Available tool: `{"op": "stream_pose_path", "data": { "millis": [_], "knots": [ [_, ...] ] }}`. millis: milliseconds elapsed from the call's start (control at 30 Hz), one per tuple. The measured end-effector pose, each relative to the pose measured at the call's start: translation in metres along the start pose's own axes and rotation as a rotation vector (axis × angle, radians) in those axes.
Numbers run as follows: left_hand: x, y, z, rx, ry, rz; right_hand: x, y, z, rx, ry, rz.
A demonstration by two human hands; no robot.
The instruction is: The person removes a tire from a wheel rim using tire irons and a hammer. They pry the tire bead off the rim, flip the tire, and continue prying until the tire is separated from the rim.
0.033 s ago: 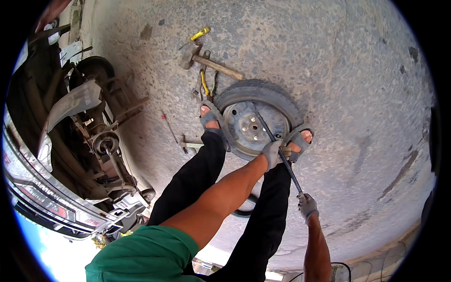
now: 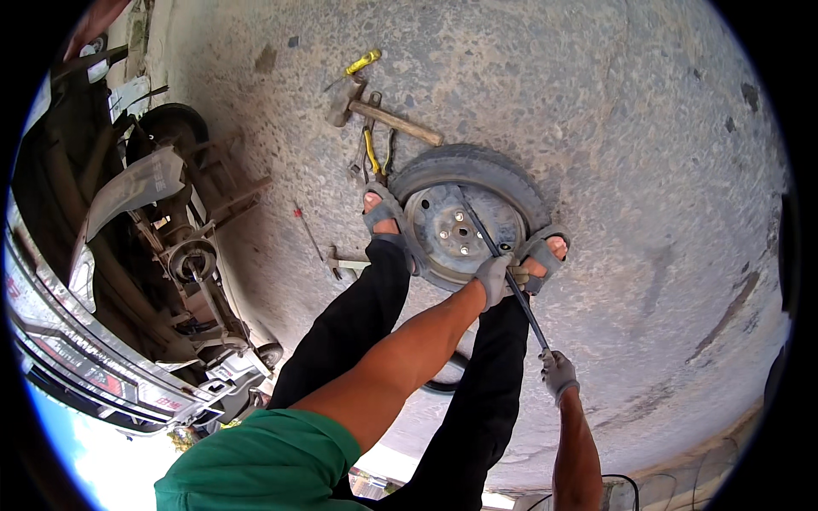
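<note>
A wheel lies flat on the ground between my feet, its black tire (image 2: 464, 162) around a grey steel rim (image 2: 436, 238). A long dark pry bar (image 2: 532, 319) slants across it, the far end at the rim's upper edge inside the tire. My gloved left hand (image 2: 494, 279) is closed round the bar's middle, over the near right side of the wheel. Lower right, beyond the tire, my gloved right hand (image 2: 558, 372) grips the bar's near end. My sandalled left foot (image 2: 383, 213) and right foot (image 2: 545, 255) press against the tire's sides.
Beyond the wheel lie a wooden-handled sledgehammer (image 2: 396, 123), a yellow screwdriver (image 2: 365, 60) and yellow-handled pliers (image 2: 371, 152). A smaller hammer (image 2: 341, 263) and a thin red-tipped rod (image 2: 307, 228) lie left of my leg. A vehicle (image 2: 136, 196) with exposed underparts stands at left.
</note>
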State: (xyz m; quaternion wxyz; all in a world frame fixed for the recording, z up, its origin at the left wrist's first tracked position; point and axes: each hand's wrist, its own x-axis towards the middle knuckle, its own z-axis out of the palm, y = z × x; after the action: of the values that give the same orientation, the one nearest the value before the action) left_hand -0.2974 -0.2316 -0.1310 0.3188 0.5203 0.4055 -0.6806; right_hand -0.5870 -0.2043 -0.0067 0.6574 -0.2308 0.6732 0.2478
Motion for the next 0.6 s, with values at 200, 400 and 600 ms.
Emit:
{"op": "stream_pose_path", "data": {
  "millis": [200,400,600],
  "knots": [
    [0.003,0.0,0.001,-0.009,0.016,-0.014,0.021,0.018,-0.001,-0.057,0.023,-0.014],
    [0.002,0.005,-0.001,-0.039,0.037,-0.033,0.017,0.015,0.006,-0.161,0.076,-0.097],
    [-0.003,0.001,-0.002,-0.141,0.061,-0.045,-0.001,0.006,0.016,-0.362,0.123,-0.162]
  ]
}}
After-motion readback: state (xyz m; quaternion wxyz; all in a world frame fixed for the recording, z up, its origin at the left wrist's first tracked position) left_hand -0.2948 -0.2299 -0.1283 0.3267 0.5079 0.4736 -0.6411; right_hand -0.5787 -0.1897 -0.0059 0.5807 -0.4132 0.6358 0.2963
